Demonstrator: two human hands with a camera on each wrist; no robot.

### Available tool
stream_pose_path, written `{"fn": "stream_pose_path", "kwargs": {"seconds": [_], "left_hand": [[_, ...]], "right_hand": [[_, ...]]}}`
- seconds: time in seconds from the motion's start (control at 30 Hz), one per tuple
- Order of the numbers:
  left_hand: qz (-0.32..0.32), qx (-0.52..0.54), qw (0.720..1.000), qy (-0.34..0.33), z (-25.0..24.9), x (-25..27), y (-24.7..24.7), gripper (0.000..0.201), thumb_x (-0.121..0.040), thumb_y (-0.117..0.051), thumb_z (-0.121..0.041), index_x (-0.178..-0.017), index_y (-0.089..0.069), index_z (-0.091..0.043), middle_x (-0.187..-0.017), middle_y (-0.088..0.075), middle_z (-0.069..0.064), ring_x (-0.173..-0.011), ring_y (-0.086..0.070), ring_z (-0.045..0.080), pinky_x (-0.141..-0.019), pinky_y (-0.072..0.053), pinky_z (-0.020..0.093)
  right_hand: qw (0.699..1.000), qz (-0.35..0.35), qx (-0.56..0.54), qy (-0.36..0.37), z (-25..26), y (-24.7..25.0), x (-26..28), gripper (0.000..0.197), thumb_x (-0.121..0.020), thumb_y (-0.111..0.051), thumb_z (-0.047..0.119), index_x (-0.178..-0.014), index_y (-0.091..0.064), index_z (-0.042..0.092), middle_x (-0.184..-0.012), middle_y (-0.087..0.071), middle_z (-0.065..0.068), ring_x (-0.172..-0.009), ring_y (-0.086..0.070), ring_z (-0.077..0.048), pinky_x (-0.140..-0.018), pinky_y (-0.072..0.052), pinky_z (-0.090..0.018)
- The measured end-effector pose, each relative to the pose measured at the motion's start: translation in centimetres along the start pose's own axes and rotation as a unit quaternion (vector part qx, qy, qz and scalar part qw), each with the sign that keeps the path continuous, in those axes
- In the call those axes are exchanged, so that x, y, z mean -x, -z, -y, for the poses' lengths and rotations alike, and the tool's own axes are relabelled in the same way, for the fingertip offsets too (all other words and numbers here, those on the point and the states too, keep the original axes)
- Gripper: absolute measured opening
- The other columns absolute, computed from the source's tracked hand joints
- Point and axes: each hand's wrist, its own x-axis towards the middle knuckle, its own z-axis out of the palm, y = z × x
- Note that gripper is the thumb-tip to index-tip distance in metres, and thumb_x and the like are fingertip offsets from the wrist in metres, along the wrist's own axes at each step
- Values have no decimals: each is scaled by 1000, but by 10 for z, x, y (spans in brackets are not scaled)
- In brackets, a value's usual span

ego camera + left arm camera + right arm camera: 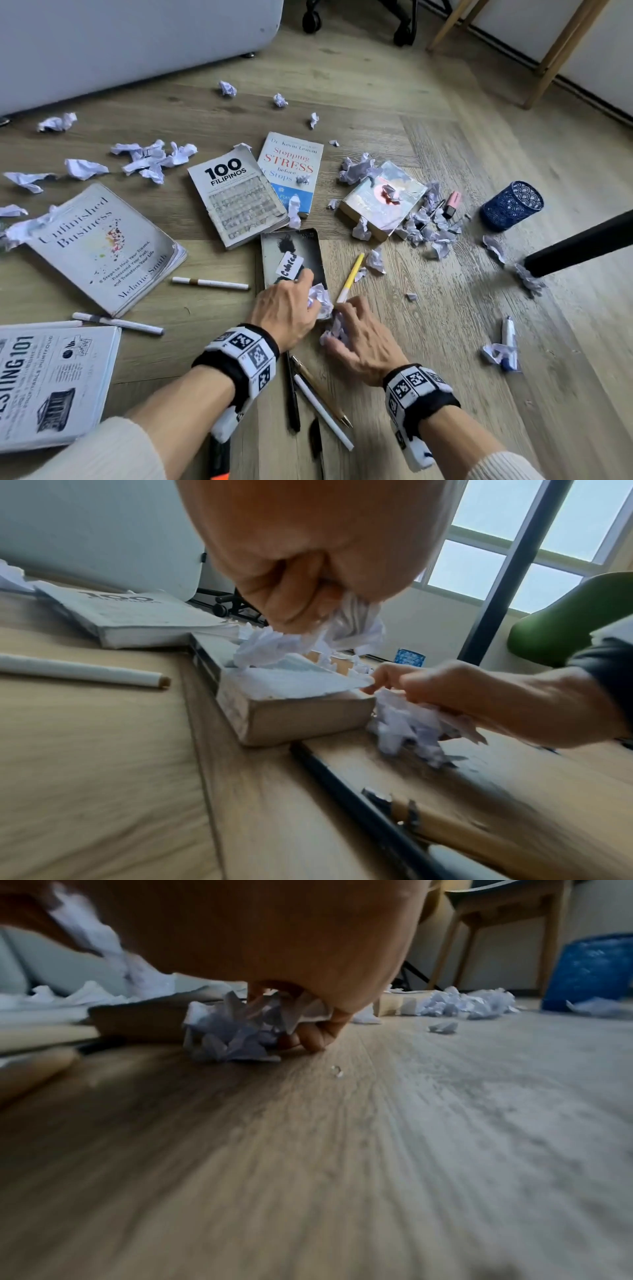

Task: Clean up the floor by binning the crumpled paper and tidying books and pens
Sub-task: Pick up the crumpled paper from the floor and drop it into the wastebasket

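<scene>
Left hand [286, 310] clutching a wad [320, 298], right hand [363, 337] clawing paper [334, 330] at 5 o'clock, just beside.

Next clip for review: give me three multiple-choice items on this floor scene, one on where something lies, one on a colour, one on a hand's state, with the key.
1. Where does the yellow pen lie?
A. on the floor right of the dark book
B. inside the cup
C. on the "100 Filipinos" book

2. What colour is the mesh pen cup?
A. red
B. blue
C. white

3. What is the left hand doing?
A. lying flat and open
B. holding a pen
C. gripping crumpled paper

Key: 1 A, it lies on bare floor beside the dark book; 2 B, its mesh is dark blue; 3 C, the left wrist view shows fingers curled round the crumpled paper.
</scene>
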Motion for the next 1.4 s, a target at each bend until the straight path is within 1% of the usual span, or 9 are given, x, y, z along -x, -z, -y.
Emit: {"fn": "stream_pose_path", "kwargs": {"seconds": [0.23, 0.37, 0.5, 0.73, 0.9, 1.0, 1.1, 1.23, 1.4], "left_hand": [[63, -41, 997, 6, 14, 2, -14, 21, -96, -35, -28, -110, -40, -14, -59, -43, 0, -62, -44, 25, -61, -32, 31], [89, -21, 996, -19, 18, -2, -17, 35, -92, -37, -23, -127, -37, -19, -70, -60, 8, -71, -56, 30, -67, -42, 34], [61, -20, 997, -38, 11, -2, -15, 10, -93, -37, -22, -90, -45, -17, -68, -48, -1, -64, -47, 21, -59, -31, 29], [-9, -47, 999, 1, 5, -19, -11, 47, -92, -39, -59, -67, -40, -20, -66, -44, -2, -62, -45, 18, -58, -32, 27], [58, -110, 992, 32, 27, -28, -23, 66, -80, -38, -78, -103, -54, -19, -99, -61, 2, -89, -59, 19, -85, -45, 35], [48, -136, 989, 25, 33, -30, -33, 56, -89, -36, -67, -112, -54, -19, -106, -59, 5, -88, -60, 20, -78, -43, 31], [32, -122, 992, 19, 33, -32, -36, 40, -98, -33, -50, -107, -56, -19, -101, -60, 6, -79, -59, 18, -66, -35, 28], [18, -107, 994, 15, 38, -34, -40, 23, -99, -38, -34, -92, -55, -21, -86, -59, 1, -56, -46, 13, -68, -39, 30], [23, -87, 996, 14, 36, -34, -37, 6, -95, -40, -17, -96, -45, -17, -76, -57, 4, -49, -43, 14, -52, -37, 27]], "right_hand": [[996, -5, 75, 45, 5, -8, 10, 23, -93, -41, 32, -110, -41, 17, -102, -44, -5, -70, -51, -19, -57, -47, -30], [987, -120, -63, -91, -3, 3, 15, 4, -93, -48, 10, -94, -45, 11, -86, -46, 1, -63, -42, -11, -55, -29, -19], [958, -199, -118, -170, -21, 9, 19, 19, -85, -56, -1, -97, -58, 14, -84, -57, 5, -68, -54, -14, -60, -42, -23], [931, -206, -83, -290, -52, 43, -10, 25, -95, -51, 20, -70, -52, 16, -62, -56, -3, -54, -49, -15, -46, -35, -15], [883, -119, -48, -452, -75, 50, -34, 58, -91, -44, 62, -114, -43, 8, -110, -48, -16, -90, -51, -27, -75, -46, -38], [909, -76, 22, -410, -75, 28, -35, 59, -93, -42, 59, -124, -35, 9, -118, -36, -17, -100, -49, -32, -84, -46, -43], [942, -118, 89, -302, -73, 11, -33, 24, -100, -42, 33, -109, -43, 11, -99, -46, -10, -71, -50, -22, -58, -43, -33], [935, -170, -35, -311, -82, 25, -52, 9, -100, -41, 18, -98, -45, 10, -88, -53, -8, -72, -51, -25, -61, -40, -35], [971, -132, 14, -196, -71, 32, -89, 34, -99, -36, 40, -124, -39, 16, -110, -43, -9, -78, -48, -17, -63, -44, -28]]}}
